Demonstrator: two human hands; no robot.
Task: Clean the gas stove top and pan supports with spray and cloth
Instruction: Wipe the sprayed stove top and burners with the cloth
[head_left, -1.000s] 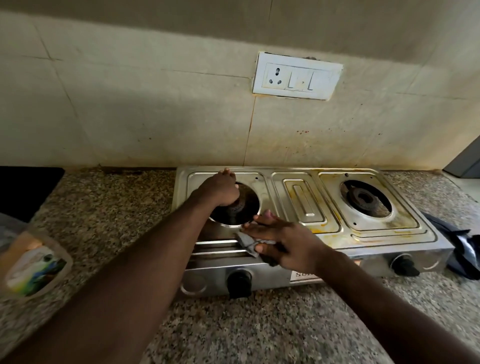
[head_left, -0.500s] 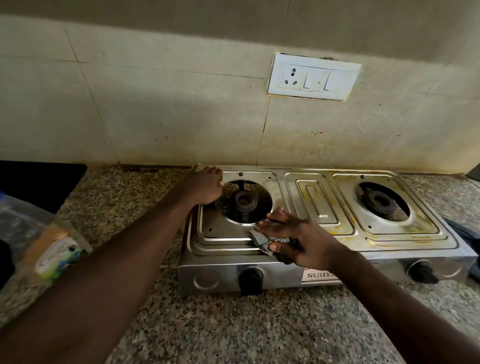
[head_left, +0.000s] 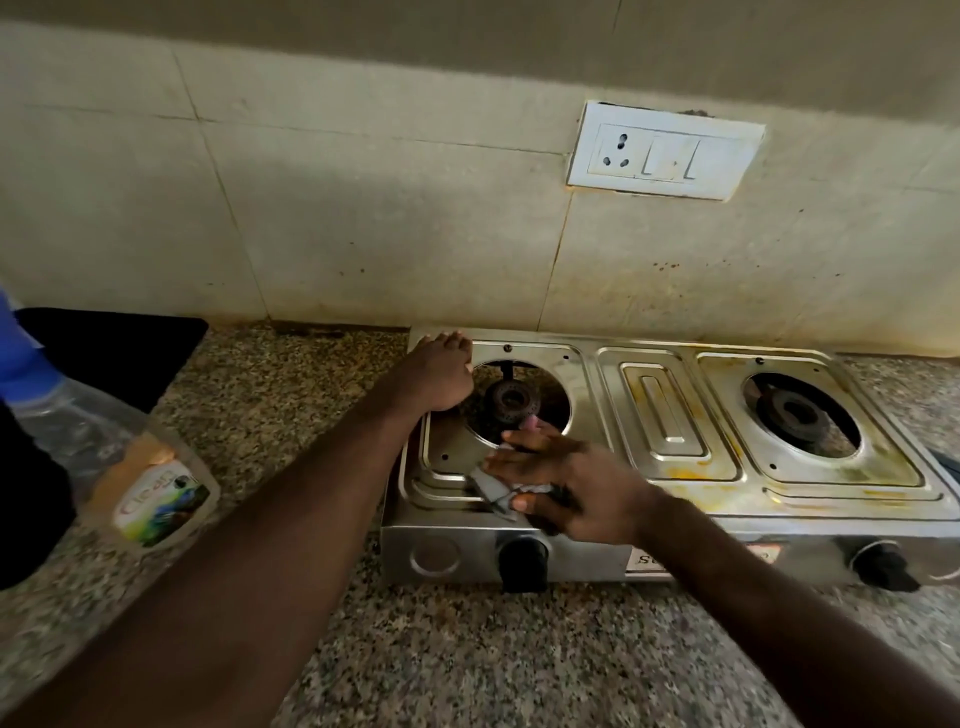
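A stainless two-burner gas stove (head_left: 670, 415) stands on the granite counter against the wall, its top stained yellow around the right burner (head_left: 795, 410). No pan supports sit on it. My left hand (head_left: 441, 376) rests on the stove's back left corner, fingers curled over the rear edge, next to the left burner (head_left: 511, 400). My right hand (head_left: 566, 486) presses a grey cloth (head_left: 493, 491) flat on the front left of the stove top, just in front of the left burner opening. A clear spray bottle (head_left: 135, 467) with a colourful label stands at the left.
Two black knobs (head_left: 522, 561) (head_left: 883, 569) stick out of the stove's front. A white socket and switch plate (head_left: 665, 150) is on the tiled wall. A black surface (head_left: 119, 348) lies at the back left. Something dark shows at the right edge (head_left: 953, 470).
My left hand moved from over the left burner to the stove's back left corner. My right hand stayed on the cloth at the front left. The view shifted left, showing more of the bottle.
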